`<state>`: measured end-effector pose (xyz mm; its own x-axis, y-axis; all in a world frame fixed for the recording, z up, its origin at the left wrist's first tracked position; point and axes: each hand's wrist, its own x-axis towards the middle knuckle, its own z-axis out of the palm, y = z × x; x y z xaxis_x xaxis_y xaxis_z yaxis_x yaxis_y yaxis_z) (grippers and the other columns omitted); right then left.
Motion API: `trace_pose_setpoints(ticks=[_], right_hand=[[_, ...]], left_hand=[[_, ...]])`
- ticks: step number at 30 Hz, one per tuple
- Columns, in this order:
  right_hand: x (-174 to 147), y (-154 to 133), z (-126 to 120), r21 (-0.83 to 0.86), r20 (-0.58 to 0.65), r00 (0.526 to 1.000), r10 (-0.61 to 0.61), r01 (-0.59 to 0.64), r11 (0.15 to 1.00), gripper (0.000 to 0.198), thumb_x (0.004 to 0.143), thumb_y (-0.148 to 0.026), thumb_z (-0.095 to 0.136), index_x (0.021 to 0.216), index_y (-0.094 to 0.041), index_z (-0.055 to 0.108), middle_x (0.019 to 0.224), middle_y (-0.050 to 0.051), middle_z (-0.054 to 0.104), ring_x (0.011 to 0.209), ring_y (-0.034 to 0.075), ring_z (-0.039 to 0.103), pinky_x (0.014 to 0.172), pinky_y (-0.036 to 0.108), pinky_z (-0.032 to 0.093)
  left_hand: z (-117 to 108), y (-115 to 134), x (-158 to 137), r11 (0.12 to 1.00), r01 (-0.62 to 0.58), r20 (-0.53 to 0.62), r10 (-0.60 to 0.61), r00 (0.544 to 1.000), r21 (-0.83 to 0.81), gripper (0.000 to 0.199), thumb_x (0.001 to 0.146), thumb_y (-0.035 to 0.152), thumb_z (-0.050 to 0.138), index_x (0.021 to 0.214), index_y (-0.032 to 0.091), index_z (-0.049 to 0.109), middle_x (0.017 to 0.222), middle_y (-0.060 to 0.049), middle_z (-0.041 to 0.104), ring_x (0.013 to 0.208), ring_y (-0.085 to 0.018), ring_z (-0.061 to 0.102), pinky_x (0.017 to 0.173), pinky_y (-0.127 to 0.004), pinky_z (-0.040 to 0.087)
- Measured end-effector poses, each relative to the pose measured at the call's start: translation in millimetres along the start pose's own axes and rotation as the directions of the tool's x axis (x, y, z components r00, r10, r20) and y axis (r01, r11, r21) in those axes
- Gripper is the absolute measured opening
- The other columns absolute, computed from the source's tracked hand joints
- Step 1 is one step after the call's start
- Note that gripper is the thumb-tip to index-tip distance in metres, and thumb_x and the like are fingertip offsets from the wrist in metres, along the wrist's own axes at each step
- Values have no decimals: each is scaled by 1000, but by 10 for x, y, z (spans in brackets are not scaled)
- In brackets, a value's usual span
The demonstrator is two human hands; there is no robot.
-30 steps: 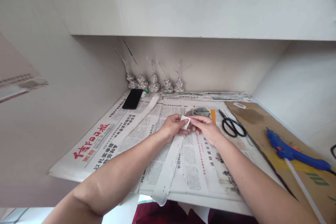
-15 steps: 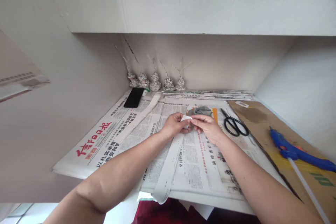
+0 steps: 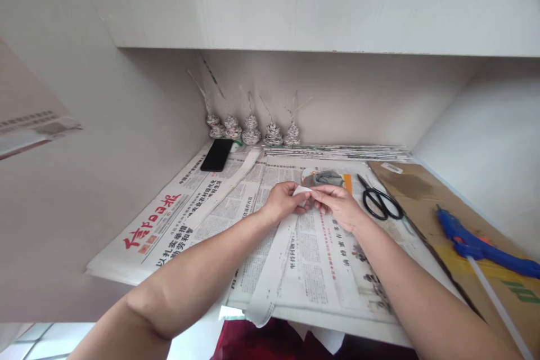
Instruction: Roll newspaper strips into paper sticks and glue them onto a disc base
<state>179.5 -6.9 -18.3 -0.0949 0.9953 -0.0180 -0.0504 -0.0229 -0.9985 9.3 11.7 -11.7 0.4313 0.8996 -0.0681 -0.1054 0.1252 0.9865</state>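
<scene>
My left hand [image 3: 284, 202] and my right hand [image 3: 335, 202] meet above the newspaper sheets, both closed with fingers pinched on the end of a white paper strip [image 3: 270, 275]. A small folded corner shows between the fingertips. From there the strip runs down toward me and its other end curls over the table's front edge. Just behind my right hand lies a roundish grey thing [image 3: 327, 178] on a white and orange backing; its kind I cannot tell. Black-handled scissors [image 3: 382, 202] rest to the right of that hand.
Several gourd-shaped woven paper figures [image 3: 252, 130] stand along the back wall, near a black phone [image 3: 217, 155]. Thin paper sticks [image 3: 337, 152] lie at the back. Another white strip [image 3: 228, 185] crosses the newspaper [image 3: 169, 230]. On cardboard [image 3: 409, 185] at right sits a blue glue gun [image 3: 476, 244].
The view has shifted slightly. Both hands stay pinched together on the strip's end, with only a slight movement of the fingers.
</scene>
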Motion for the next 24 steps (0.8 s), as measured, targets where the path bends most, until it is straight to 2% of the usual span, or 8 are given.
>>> trace_pose_setpoints(ticks=[9,14,19,24], right_hand=[[-9,-8,35,2,-27,999,-18,18,1000,28,66,-39,78,82,-17,74,59,0,61,50,8,48,44,22,33],[-11,-9,65,19,-90,995,-35,36,999,30,63,-41,79,77,-16,71,60,1,61,50,9,48,40,21,32],[-18,-23,109,54,-149,987,-53,61,997,30,62,-42,79,74,-16,69,56,0,57,47,8,46,37,20,29],[-22,-31,98,53,-138,990,-41,49,997,31,64,-45,78,71,-16,67,60,1,59,49,9,48,37,20,30]], left_hand=[[-12,-36,24,998,-44,11,44,999,46,22,75,31,69,80,11,60,71,-5,65,64,-12,63,56,-22,53],[-6,-46,23,997,-46,14,45,999,56,23,73,30,72,81,11,61,72,-6,66,63,-11,63,57,-22,53],[21,1,-16,998,-34,37,33,999,46,28,79,38,65,87,11,65,74,-6,66,65,-12,63,59,-23,54],[32,44,-39,1000,-18,32,17,999,23,30,82,40,62,83,11,66,69,-6,64,64,-13,63,57,-23,54]])
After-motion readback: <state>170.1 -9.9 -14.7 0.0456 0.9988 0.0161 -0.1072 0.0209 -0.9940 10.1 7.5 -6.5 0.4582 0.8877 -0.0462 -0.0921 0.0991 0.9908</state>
